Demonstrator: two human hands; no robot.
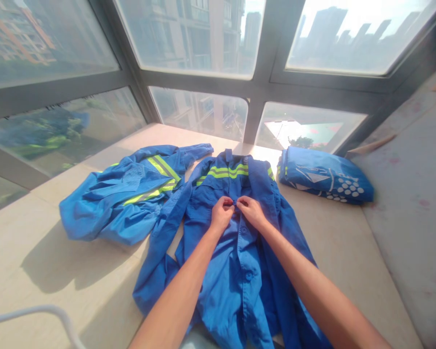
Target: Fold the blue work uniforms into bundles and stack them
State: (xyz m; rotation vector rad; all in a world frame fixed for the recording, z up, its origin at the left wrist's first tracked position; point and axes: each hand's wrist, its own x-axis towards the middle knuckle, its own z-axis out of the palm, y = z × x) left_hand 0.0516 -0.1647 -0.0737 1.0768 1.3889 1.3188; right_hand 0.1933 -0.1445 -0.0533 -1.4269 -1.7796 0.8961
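A blue work jacket (pixel 218 257) with yellow-green and grey reflective bands lies spread out, front up, collar toward the window. Over its chest, at the front opening, my left hand (pixel 223 213) pinches the fabric edge. Close beside it my right hand (pixel 250 211) is also closed, fingertips on the opposite edge of the opening. Whether a button sits between the fingertips is too small to tell. Below the hands the lower front hangs undone, with buttons (pixel 248 277) showing along the strip.
A second blue jacket (pixel 119 194) with reflective bands lies crumpled at the left. A folded blue bundle with white print (pixel 323 174) rests at the right by the wall. Window frames (pixel 203 80) border the pale ledge (pixel 32 242). A white cable (pixel 54 310) curves in at lower left.
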